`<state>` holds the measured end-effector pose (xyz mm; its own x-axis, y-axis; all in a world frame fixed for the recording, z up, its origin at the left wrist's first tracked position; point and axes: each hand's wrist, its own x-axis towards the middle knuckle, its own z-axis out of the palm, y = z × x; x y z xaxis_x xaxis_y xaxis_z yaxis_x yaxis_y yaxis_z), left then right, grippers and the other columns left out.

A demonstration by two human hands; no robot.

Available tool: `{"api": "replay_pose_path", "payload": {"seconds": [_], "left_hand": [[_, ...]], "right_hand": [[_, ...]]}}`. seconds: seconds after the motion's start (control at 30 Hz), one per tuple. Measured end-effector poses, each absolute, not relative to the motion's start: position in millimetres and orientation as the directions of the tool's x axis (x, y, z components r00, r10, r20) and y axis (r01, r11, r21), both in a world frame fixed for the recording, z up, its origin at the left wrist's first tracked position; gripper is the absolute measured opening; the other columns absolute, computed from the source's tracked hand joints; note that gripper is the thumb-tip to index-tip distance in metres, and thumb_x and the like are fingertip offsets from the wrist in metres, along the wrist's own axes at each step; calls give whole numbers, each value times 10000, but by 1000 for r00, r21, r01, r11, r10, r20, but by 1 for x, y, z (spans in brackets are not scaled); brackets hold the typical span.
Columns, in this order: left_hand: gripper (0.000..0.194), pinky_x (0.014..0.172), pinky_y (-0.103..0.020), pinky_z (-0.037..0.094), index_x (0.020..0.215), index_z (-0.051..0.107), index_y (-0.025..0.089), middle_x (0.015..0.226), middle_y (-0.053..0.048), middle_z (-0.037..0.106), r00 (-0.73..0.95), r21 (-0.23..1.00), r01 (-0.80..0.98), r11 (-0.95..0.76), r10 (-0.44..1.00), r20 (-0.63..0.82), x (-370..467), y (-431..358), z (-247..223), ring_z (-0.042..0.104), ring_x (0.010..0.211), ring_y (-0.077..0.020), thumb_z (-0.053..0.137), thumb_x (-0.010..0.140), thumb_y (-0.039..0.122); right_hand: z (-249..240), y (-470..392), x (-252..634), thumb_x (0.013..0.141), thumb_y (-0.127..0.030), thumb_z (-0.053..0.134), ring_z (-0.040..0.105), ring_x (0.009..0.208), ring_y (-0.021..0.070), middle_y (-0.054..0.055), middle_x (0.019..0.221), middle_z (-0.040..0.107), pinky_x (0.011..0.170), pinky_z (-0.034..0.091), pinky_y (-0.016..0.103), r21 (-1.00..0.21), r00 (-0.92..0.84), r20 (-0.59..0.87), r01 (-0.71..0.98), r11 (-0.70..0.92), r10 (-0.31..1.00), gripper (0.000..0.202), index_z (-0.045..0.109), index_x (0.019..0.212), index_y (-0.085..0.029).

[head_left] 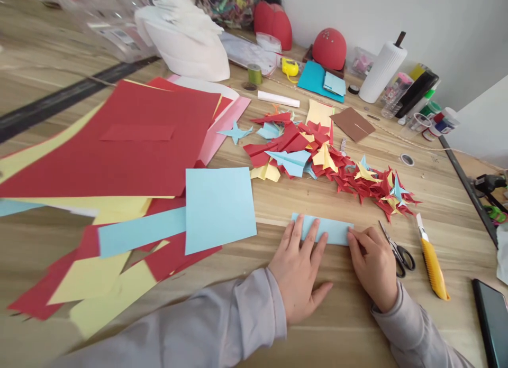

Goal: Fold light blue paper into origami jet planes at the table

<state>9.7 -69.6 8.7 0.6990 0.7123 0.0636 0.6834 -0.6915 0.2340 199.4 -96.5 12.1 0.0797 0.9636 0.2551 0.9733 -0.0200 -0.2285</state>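
Note:
A light blue strip of paper (pixel 337 231), apparently folded, lies flat on the wooden table in front of me. My left hand (pixel 299 270) rests on its left part with the fingers spread and flat. At the strip's right end, my right hand (pixel 373 262) is closed, thumb and forefinger pinching the edge. A light blue square sheet (pixel 221 209) lies to the left of my hands, over paper offcuts. Black-handled scissors (pixel 399 251) sit just right of my right hand, and a yellow utility knife (pixel 432 265) is beyond them.
Behind my hands spreads a pile of folded red, blue and yellow paper pieces (pixel 329 156). Large red sheets (pixel 159 114) are stacked at left. A phone (pixel 491 318) lies at the right edge. Bottles and jars (pixel 431 111) stand along the back right.

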Motion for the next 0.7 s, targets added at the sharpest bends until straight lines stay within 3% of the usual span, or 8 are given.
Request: {"api": "replay_pose_path", "payload": {"seconds": [0.33, 0.57, 0.7], "left_hand": [[777, 1074, -574, 85, 1386, 369, 120, 1487, -190, 234, 704, 245, 672, -699, 705, 84, 8, -67, 6, 84, 1361, -445, 413, 789, 616], [794, 1079, -574, 89, 1363, 405, 104, 1471, -191, 271, 717, 248, 641, -727, 682, 143, 6, -64, 3, 69, 1361, -456, 389, 786, 650], [793, 1100, -531, 88, 1349, 409, 58, 1465, -218, 270, 741, 238, 611, -755, 651, 163, 8, -62, 2, 94, 1376, -410, 372, 803, 632]], "right_hand": [[19, -95, 196, 898, -320, 464, 511, 756, 194, 72, 782, 560, 705, 404, 327, 29, -70, 287, 997, 65, 955, 252, 674, 952, -191], [18, -95, 196, 902, -320, 454, 508, 767, 198, 70, 780, 558, 686, 383, 325, 66, -80, 286, 996, 64, 955, 253, 666, 975, -202], [19, -95, 195, 906, -319, 449, 504, 770, 196, 69, 775, 555, 701, 382, 322, 72, -76, 290, 996, 57, 954, 258, 666, 977, -197]]}}
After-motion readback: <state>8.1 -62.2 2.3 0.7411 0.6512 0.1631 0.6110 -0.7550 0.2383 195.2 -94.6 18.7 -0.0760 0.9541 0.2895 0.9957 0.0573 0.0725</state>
